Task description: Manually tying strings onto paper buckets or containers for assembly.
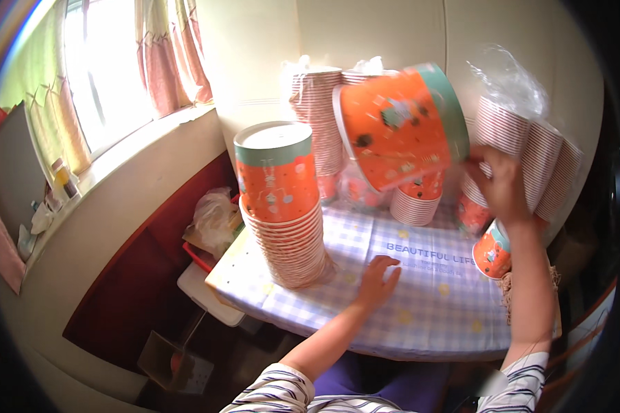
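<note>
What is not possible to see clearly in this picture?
Head view, raised orange cup: print, smeared by apparent motion; inside, turned away.
Head view, short cup stack: upper part, hidden behind that cup.
Head view, small cup at right: right side, partly covered by right forearm.

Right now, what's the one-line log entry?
right hand: holds tilted orange cup midair | left hand: empty, right of tall cup stack

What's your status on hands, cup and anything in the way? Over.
Right hand holding orange cup, tilted, raised. Left hand open, empty. Cup partly hides short stack behind.
</note>
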{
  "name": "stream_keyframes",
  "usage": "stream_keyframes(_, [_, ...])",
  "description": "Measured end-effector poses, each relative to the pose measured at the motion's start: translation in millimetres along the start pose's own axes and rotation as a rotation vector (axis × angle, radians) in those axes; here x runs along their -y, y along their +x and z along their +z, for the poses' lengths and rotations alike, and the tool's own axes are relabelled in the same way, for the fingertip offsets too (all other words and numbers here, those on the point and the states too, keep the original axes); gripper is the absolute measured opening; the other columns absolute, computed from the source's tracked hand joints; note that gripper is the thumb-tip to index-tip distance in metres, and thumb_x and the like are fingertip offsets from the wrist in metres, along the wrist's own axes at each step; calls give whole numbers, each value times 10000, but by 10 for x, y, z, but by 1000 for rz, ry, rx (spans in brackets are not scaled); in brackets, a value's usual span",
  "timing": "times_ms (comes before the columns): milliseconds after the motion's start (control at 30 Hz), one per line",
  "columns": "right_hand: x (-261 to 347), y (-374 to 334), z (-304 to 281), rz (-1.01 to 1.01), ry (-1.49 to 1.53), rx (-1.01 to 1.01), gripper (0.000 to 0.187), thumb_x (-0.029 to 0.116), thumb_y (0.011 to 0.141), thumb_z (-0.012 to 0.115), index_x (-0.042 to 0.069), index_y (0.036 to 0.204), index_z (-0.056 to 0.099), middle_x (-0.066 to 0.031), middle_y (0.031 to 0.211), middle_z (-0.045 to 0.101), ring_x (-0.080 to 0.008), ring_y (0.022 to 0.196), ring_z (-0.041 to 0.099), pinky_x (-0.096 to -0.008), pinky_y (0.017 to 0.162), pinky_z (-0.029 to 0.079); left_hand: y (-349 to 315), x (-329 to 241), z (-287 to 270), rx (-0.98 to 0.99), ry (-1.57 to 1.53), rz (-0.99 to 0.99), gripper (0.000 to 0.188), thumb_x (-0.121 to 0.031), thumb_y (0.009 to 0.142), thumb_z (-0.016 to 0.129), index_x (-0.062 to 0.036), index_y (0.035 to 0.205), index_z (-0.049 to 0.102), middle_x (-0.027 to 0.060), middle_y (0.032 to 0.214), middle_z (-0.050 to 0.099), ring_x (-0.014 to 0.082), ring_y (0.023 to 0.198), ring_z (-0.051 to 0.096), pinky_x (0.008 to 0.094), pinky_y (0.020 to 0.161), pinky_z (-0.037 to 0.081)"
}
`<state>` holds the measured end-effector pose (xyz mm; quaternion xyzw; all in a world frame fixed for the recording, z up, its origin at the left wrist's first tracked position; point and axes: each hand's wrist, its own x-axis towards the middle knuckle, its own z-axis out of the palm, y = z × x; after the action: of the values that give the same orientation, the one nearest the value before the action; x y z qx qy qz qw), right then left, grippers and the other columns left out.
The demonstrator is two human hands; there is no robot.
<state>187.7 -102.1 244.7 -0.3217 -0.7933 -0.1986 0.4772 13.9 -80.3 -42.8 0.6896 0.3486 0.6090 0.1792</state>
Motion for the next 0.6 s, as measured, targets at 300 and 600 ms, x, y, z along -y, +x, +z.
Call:
stream_keyframes(300, [748, 1503, 738, -515, 13, 237, 124, 49, 752, 636, 7, 863, 602, -175, 765, 615, -334, 739, 617, -399, 658, 486, -54, 102, 13, 26, -25, -69, 102, -113, 773, 631, -40, 841, 611, 122, 891, 596, 315, 820, 582, 396, 717, 468])
stream_keyframes(600, [1159, 1649, 1286, -455, -88, 521, 101, 29, 729, 633, 34, 830, 624, -165, 756, 626, -320, 726, 626, -393, 675, 499, -80, 143, 9, -11, -8, -37, 64, -84, 765, 634, -47, 812, 611, 100, 888, 597, 266, 695, 583, 358, 591, 469])
